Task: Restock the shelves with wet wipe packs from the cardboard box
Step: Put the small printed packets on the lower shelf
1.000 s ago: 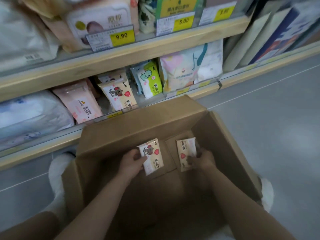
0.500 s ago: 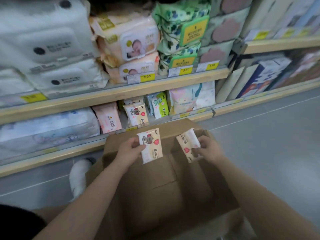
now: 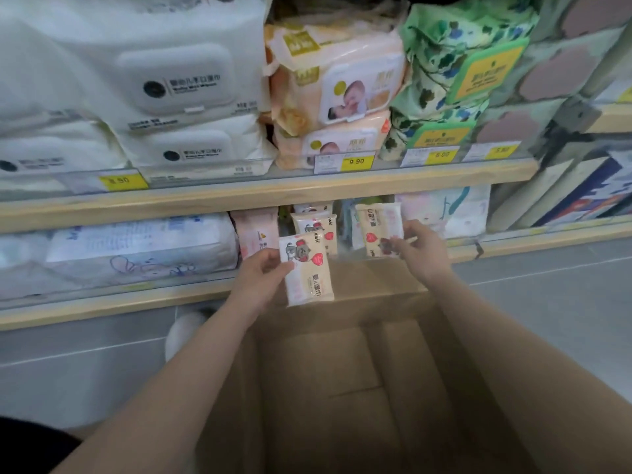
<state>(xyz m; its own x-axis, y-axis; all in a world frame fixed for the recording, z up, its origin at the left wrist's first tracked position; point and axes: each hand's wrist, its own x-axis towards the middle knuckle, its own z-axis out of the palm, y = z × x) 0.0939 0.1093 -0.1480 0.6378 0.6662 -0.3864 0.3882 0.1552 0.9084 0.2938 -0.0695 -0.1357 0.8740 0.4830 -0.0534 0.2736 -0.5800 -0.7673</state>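
Two packs lifted over the box, both heading for the lower shelf.

Nearest: cardboard box (image 3: 342, 388), open, nothing visible on the part of its floor in view. Over its far edge, left hand (image 3: 261, 273) pinches left pack (image 3: 305, 268) by its left edge, thumb on front, long axis upright, print right way up. Right hand (image 3: 419, 249) pinches right pack (image 3: 378, 234) at its lower right corner, fingers curled; print inverted, top already at the lower shelf (image 3: 136, 299) front edge. Right pack is nearer the shelf; target gap lies straight ahead, beside the row of matching packs (image 3: 316, 227). Pink pack (image 3: 256, 234) borders the row's left, a pastel pack (image 3: 444, 210) its right, so the slot looks tight. Upper shelf (image 3: 273, 193) overhangs; judged low clearance.
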